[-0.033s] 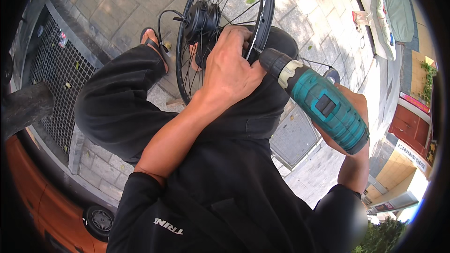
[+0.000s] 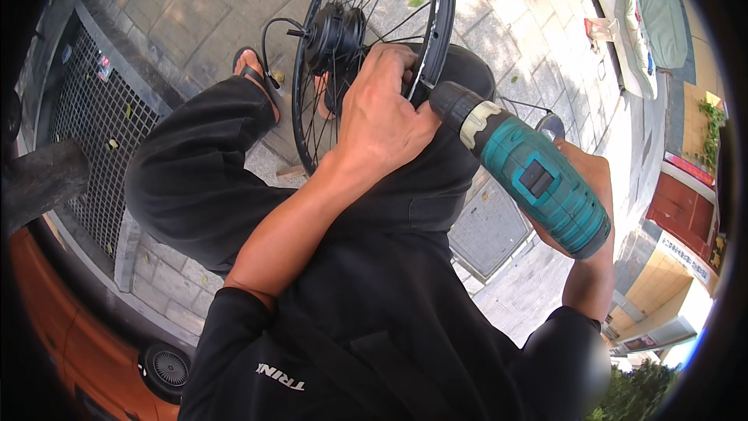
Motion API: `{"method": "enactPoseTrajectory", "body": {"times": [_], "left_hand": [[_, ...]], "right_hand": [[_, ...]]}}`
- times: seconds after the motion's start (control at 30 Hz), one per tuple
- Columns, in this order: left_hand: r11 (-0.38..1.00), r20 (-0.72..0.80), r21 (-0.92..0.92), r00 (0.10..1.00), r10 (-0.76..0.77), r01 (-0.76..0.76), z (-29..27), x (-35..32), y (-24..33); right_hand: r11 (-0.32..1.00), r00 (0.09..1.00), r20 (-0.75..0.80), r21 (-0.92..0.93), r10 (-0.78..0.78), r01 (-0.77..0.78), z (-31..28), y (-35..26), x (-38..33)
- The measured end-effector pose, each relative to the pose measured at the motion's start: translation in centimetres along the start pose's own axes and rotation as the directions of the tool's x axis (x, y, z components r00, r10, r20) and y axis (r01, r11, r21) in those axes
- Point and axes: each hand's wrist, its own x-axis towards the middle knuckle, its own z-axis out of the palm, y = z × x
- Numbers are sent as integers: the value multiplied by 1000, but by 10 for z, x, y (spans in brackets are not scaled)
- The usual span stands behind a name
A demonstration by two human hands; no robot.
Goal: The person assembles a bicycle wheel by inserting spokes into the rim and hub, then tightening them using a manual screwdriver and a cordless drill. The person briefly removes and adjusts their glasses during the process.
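Note:
A spoked wheel with a black rim [image 2: 445,12] stands tilted against my legs, and a black hub motor [image 2: 335,37] with a cable sits at its centre. My left hand [image 2: 380,105] is closed at the near part of the rim, its fingers curled in among the spokes and partly hidden. My right hand [image 2: 590,174] is wrapped round the handle of a teal and black cordless drill [image 2: 538,175]; the drill's body hides most of the grip. The drill's chuck points at the rim, close beside my left thumb and fingers. Its tip meets the rim's inner edge or lies just by it; I cannot tell which.
Paving stones [image 2: 234,0] lie beneath the wheel. On the left are a metal grating [image 2: 101,125], a dark wooden post [image 2: 47,183] and an orange car [image 2: 70,335]. A cushioned seat [image 2: 627,27] stands at the far right. A square floor cover [image 2: 491,226] lies under the drill.
The drill has shifted very slightly to the left. My left hand and the wheel look the same.

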Motion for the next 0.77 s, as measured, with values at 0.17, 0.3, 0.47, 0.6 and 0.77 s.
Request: {"method": "enactPoseTrajectory", "body": {"times": [0.17,0.3,0.47,0.6,0.77], "left_hand": [[997,-17,60,998,55,-54,-1,0,-4],[1000,3,-2,1000,-2,2,0,0,-2],[999,7,-47,1000,-17,17,2,1,0],[991,-5,-117,997,-73,72,8,2,0],[932,63,-268,970,-235,244,11,0,3]], "right_hand": [[967,999,-27,-255,-31,23,-3,-27,13],[929,998,-5,-366,-67,60,-4,-34,15],[892,995,28,-443,-91,94,-6,-37,18],[907,999,43,-419,-24,40,-9,-42,22],[891,929,142,-363,342,-273,-20,-36,18]]}}
